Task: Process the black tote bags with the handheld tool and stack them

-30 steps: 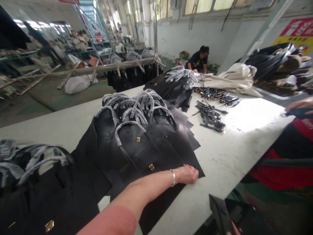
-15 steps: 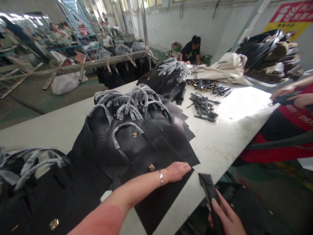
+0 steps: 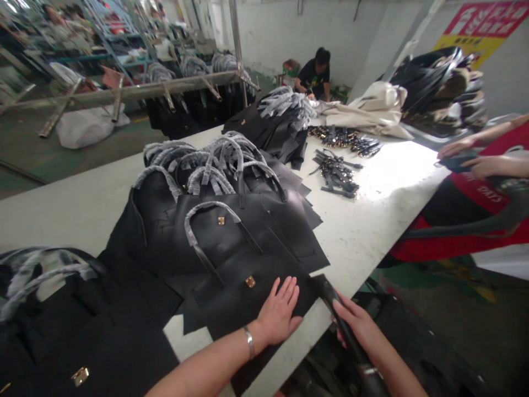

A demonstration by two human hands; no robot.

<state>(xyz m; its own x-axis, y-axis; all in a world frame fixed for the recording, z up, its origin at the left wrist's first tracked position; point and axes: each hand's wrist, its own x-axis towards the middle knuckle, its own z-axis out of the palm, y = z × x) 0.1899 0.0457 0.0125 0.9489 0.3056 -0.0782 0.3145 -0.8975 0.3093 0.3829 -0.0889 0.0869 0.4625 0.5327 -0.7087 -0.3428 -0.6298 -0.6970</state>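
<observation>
My left hand (image 3: 281, 311) lies flat on a black leather bag panel (image 3: 231, 309), its fingers stretched out. On that panel, left of my fingers, is a small gold clasp (image 3: 250, 282). My right hand (image 3: 351, 320) is wrapped round a long black tool (image 3: 341, 310) that looks like a nozzle with a flattened tip. Its tip is at the panel's right edge, and I cannot tell if it touches. Behind, more black panels (image 3: 285, 226) overlap in a stack, with wrapped handles (image 3: 210, 179) in clear plastic.
More black panels (image 3: 124, 331) lie at the left on the pale table (image 3: 351, 231). Small black straps with metal fittings (image 3: 336, 171) are heaped farther back. A co-worker's hands (image 3: 471, 157) hold a dark piece at the right. Another person (image 3: 316, 74) sits beyond the table.
My left hand has gone from closed at the panel's right corner to flat on its surface, farther left. The black tool in my right hand has moved left and up to the panel's edge.
</observation>
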